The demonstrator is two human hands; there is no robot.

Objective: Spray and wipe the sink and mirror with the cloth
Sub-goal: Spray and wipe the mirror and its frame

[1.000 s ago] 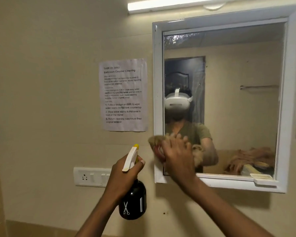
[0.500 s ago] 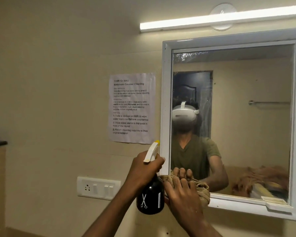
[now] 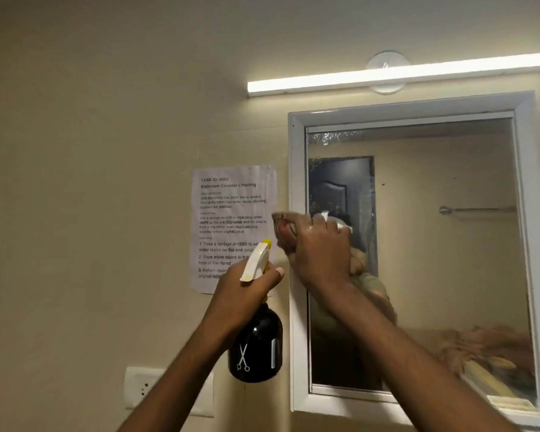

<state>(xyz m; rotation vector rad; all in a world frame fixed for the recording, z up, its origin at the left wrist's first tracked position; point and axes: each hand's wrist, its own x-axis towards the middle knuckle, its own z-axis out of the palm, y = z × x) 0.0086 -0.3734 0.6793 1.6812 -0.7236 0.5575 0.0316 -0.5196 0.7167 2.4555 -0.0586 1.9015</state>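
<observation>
While the mirror (image 3: 434, 244) hung on the wall, a switch plate (image 3: 144, 388) sat low and well left of it, a printed notice (image 3: 231, 213) just left of its frame. Left hand (image 3: 247, 291), fingers curled tight, gripped the black spray bottle (image 3: 256, 347) just left of the mirror's frame. Right hand (image 3: 321, 247), fingers closed, pressed the cloth (image 3: 286, 227) against the mirror's left edge.

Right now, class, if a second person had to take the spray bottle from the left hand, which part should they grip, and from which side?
Grip the round black body of the spray bottle from below. It hangs upright and bare beneath the left hand, whose fingers wrap the neck under the white trigger head. From the right, the mirror frame probably crowds the approach.
</observation>
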